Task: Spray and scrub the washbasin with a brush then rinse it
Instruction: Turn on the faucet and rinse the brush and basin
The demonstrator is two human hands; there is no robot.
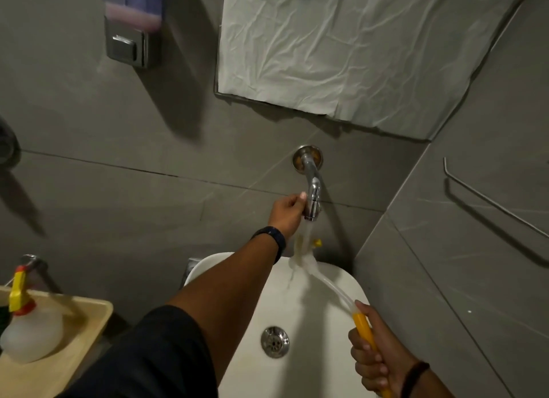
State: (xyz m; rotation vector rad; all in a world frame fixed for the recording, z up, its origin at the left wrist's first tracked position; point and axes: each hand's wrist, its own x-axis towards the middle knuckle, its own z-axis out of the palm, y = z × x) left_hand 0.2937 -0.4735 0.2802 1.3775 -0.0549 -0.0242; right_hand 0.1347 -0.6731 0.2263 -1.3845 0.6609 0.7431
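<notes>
A white washbasin [332, 332] fills the lower middle, with a chrome drain [274, 341] in its floor. Above it a chrome wall tap [312, 192] runs water. My left hand [288, 212] reaches up and grips the tap's end. My right hand [377, 359] at the lower right holds a brush [364, 327] by its yellow handle. The brush's pale head lies under the stream at the basin's back rim, blurred by the water. A white spray bottle [31, 335] with a yellow trigger stands at the far left.
The spray bottle stands on a beige tray [89, 323] at the lower left. A soap dispenser [130, 26] hangs on the grey wall at upper left. Crumpled white paper [356, 46] covers the mirror. A metal towel rail [490, 201] runs along the right wall.
</notes>
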